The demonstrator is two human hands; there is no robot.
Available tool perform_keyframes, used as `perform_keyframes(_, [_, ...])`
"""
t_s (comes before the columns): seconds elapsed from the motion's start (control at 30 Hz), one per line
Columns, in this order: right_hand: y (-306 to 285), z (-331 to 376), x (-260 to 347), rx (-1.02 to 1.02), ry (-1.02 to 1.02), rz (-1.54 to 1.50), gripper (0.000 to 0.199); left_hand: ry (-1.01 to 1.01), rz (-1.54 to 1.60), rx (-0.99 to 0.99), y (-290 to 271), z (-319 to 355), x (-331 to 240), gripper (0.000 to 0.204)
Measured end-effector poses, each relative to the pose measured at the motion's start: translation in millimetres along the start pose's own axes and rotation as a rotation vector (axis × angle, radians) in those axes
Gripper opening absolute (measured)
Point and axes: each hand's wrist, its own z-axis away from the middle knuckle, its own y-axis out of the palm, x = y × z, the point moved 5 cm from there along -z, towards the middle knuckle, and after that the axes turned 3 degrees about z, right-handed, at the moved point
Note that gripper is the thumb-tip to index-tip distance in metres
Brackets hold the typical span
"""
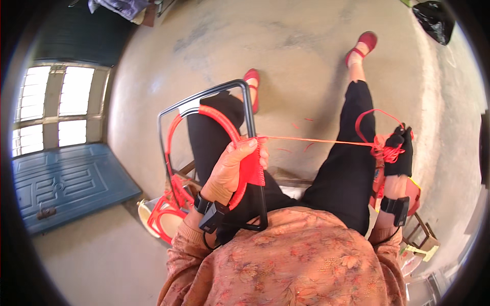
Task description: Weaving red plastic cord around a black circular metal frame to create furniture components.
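My left hand (230, 166) is closed around the right bar of a black rectangular frame (249, 112), thumb uppermost. Inside the frame sits a ring (220, 118) wrapped in red cord. Beside my fingers, a band of tightly wound red cord (252, 166) covers part of the bar. From there a strand of red cord (316, 139) runs taut to my right hand (399, 155). That hand wears a black glove and is closed on a loose bundle of red cord (385, 149). One loop of the cord rises above the bundle.
Loops of red tubing (162, 219) hang at my left, over a pale seat-like thing (145, 217). Small red scraps (295, 126) lie on the floor. A blue panelled door (76, 181) stands left, a black plastic bag (434, 21) far right. Wooden stool parts (422, 232) show at lower right.
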Motion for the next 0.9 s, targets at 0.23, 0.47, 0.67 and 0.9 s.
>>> perform_keyframes(0.23, [-85.8,20.9,166.7,-0.572,-0.456,0.570,0.035,0.125,-0.065,-0.013,11.9,-7.1,0.2,0.029])
perform_keyframes(0.47, [86.3,38.6,-49.4,0.088,0.235,1.291,0.034,0.208,-0.023,-0.029,18.1,-21.5,18.3,0.029])
perform_keyframes(0.67, [170.8,52.3,-205.2,0.582,0.230,1.536,0.032,0.346,-0.188,-0.080,15.7,-22.3,18.4,0.036])
perform_keyframes(0.9, [228.0,30.9,-219.4,0.542,0.225,1.079,0.043,0.286,-0.096,0.023,20.5,-22.9,18.6,0.046])
